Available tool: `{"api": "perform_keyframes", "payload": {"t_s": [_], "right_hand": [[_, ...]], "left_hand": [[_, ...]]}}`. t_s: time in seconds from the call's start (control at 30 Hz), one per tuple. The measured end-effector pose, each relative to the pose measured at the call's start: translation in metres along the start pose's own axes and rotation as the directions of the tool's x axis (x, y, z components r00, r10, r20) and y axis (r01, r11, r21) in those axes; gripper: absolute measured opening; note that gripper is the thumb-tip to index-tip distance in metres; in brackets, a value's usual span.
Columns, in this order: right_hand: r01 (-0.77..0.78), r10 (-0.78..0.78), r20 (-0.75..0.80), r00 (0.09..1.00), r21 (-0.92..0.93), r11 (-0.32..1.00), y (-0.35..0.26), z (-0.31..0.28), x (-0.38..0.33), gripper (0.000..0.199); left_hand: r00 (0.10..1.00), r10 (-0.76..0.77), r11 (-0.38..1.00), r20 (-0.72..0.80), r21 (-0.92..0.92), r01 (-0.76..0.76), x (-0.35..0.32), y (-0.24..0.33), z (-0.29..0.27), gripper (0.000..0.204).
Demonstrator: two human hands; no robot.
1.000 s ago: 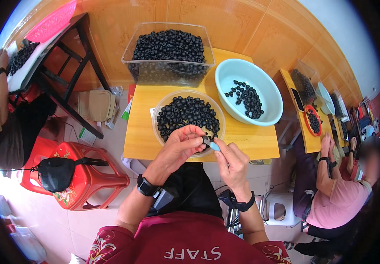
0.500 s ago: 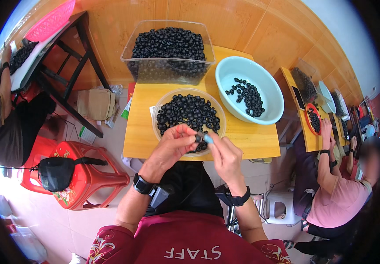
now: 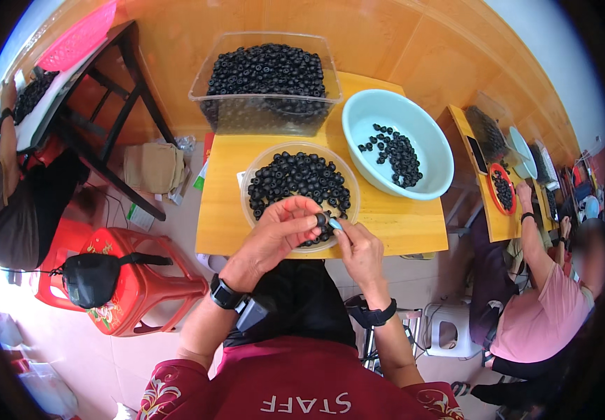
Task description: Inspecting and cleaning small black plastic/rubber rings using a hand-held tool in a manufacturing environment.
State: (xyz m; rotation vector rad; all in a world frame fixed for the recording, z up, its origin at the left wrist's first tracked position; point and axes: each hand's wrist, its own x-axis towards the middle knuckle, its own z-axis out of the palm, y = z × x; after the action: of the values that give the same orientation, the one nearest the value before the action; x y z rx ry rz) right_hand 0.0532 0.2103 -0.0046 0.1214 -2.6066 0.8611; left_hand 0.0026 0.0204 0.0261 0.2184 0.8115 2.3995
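In the head view, the left hand (image 3: 283,232) pinches one black bead (image 3: 320,219) between thumb and fingers, above the near part of the bowl (image 3: 342,162). The right hand (image 3: 360,253) grips a small blue tool (image 3: 335,224) just beside that bead; whether its tip touches the bead cannot be told. The bowl sits by the middle of the near edge of the table (image 3: 400,225), its beads spread with some bare base showing. The tub (image 3: 274,127), heaped with beads, stands at the far left corner. The basin (image 3: 431,150), at the far right corner, seems to reach past the right edge and holds a loose cluster. Judging by the amounts, if the basin takes handled beads, only a small share is done; the bowl's and tub's remain, and the pinched one looks unfinished.
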Motion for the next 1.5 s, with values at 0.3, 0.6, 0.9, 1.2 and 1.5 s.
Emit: {"api": "perform_keyframes", "payload": {"t_s": [0.3, 0.6, 0.9, 1.2, 1.5], "right_hand": [[0.032, -0.033, -0.016, 0.999, -0.053, 0.998, 0.002, 0.004, -0.003, 0.016], [-0.014, 0.015, -0.035, 0.999, 0.015, 1.000, 0.004, 0.007, -0.004, 0.016], [-0.049, 0.049, -0.026, 0.998, 0.004, 0.999, 0.000, 0.006, -0.004, 0.017], [-0.063, 0.063, -0.021, 0.998, 0.007, 0.998, -0.002, 0.006, -0.003, 0.017], [-0.067, 0.068, -0.030, 0.997, 0.057, 0.996, 0.004, 0.007, -0.004, 0.017]], "left_hand": [[0.998, -0.032, 0.930, -0.044, 0.364, 0.046, 0.115, 0.009, 0.045, 0.019], [0.999, 0.026, 0.756, 0.047, 0.652, -0.050, 0.078, 0.047, 0.026, 0.033], [0.997, 0.073, 0.093, 0.017, 0.995, -0.024, 0.029, -0.008, -0.038, 0.019], [0.961, 0.181, -0.199, 0.207, 0.965, -0.171, 0.035, -0.033, -0.030, 0.013], [0.931, 0.335, 0.004, 0.145, 0.988, -0.155, 0.033, -0.029, -0.031, 0.012]]}}
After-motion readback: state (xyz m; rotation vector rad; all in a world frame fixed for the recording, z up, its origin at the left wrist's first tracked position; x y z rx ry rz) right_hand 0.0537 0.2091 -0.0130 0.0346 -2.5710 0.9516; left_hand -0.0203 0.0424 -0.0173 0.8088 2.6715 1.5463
